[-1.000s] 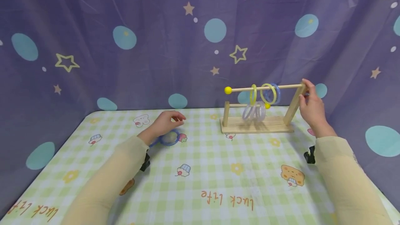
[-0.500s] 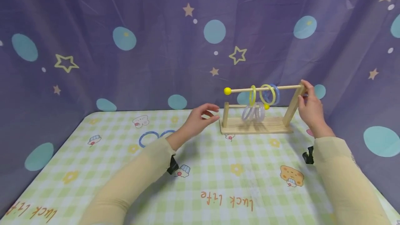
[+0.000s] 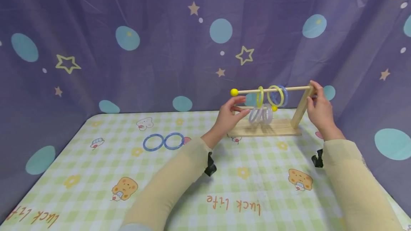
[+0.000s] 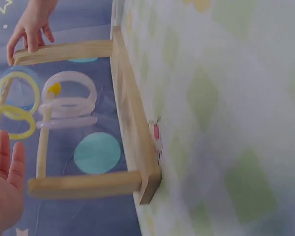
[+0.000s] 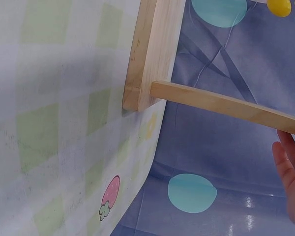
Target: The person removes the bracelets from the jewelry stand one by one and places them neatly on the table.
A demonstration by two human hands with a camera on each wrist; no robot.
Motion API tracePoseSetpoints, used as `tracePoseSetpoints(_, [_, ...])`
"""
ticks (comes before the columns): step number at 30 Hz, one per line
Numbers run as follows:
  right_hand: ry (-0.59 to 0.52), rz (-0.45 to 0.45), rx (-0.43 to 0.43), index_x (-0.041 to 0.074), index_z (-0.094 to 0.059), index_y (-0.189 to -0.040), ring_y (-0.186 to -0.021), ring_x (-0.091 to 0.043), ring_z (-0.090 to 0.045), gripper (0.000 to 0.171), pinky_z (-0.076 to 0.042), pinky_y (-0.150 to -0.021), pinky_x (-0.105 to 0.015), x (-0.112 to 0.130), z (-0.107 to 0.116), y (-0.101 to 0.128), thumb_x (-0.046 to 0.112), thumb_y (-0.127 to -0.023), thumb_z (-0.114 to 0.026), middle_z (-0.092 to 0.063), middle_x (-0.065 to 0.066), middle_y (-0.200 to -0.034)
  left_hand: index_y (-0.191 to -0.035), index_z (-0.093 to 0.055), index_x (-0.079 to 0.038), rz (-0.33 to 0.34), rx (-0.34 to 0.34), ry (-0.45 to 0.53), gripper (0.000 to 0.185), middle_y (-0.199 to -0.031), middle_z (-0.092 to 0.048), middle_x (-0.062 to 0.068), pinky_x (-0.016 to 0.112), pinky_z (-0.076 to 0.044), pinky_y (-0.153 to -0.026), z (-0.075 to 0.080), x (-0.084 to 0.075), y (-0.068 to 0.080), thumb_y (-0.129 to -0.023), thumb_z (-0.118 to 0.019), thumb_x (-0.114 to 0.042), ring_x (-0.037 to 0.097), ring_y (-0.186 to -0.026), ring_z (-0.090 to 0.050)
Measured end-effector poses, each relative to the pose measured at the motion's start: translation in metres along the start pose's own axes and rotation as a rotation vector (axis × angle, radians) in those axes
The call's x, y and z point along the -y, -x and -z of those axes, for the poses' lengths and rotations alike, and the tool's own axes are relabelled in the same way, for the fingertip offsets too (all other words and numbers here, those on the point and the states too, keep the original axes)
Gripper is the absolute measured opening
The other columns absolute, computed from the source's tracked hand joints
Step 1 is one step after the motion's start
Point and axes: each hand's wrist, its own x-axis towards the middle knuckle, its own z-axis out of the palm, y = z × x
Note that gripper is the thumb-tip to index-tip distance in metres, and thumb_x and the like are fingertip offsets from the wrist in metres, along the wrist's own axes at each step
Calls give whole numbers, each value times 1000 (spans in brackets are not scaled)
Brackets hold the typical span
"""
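Wooden ring rack (image 3: 264, 127) stands at the far right of the counter (image 3: 205, 174), close to the star-print curtain (image 3: 160, 38), base flat on the checked cloth. Right hand (image 3: 318, 109) grips the top of the slanted right post, fingers curled over the joint with the upper rod (image 3: 273, 90); the right wrist view shows only fingertips beside that post. Left hand (image 3: 232, 112) hovers at the short left post, fingers relaxed and spread, holding nothing; the left wrist view shows its palm (image 4: 4, 191) near the rods but apart from them. Upper rod carries two yellow rings (image 3: 275, 96) and one blue ring (image 3: 283, 95), and ends in a yellow ball (image 3: 234, 92). Lower rod holds clear rings (image 3: 261, 114), bunched together. Two blue rings (image 3: 163, 141) lie flat on the counter, well left of the rack, touching each other. Risk, as a judgement: the rack looks light, so a sideways pull on a ring could tip or slide it unless the right hand holds firm. The end ball may catch a ring being drawn off, and hanging rings could swing and tangle.
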Motion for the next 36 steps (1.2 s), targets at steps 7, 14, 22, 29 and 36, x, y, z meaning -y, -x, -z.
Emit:
tracePoseSetpoints(7, [-5, 1, -4, 19, -29, -150, -108, -49, -53, 55, -40, -82, -61, 0, 0, 0, 2, -100, -45, -51, -32, -126, -133, -57, -11, 43, -13, -6, 47, -126, -60, 4, 27, -54, -71, -28, 5, -9, -89, -73, -11, 13, -87, -64])
tracePoseSetpoints(14, [8, -11, 18, 19, -25, -152, -108, -50, -52, 55, -41, -78, -61, -1, 0, 0, 3, -101, -42, -48, -31, -128, -133, -57, -15, 79, -33, -45, 47, -126, -61, 3, 23, -54, -70, -44, 1, -17, -89, -73, -15, 7, -84, -63])
tracePoseSetpoints(22, [6, -1, 16, 18, -26, -152, -107, -49, -52, 55, -42, -76, -59, -1, -1, 0, 3, -101, -42, -49, -31, -127, -131, -57, -12, 72, -39, -42, 45, -118, -65, 6, 23, -53, -69, -48, 2, -23, -89, -72, -10, 13, -81, -64])
tracePoseSetpoints(29, [8, 0, 13, 19, -26, -152, -107, -49, -52, 55, -42, -76, -60, 0, 0, 0, 4, -101, -42, -49, -31, -126, -124, -62, -8, 69, -42, -81, 33, -107, -68, 9, 22, -52, -68, -47, 4, -23, -92, -69, -10, 15, -82, -63])
tracePoseSetpoints(36, [4, -1, 10, 18, -27, -151, -106, -49, -53, 55, -41, -76, -60, -1, 0, 1, 3, -101, -42, -50, -32, -126, -114, -68, -6, 32, -109, -107, 20, -99, -70, 6, 21, -51, -64, -43, 8, -22, -94, -66, -9, 22, -80, -66])
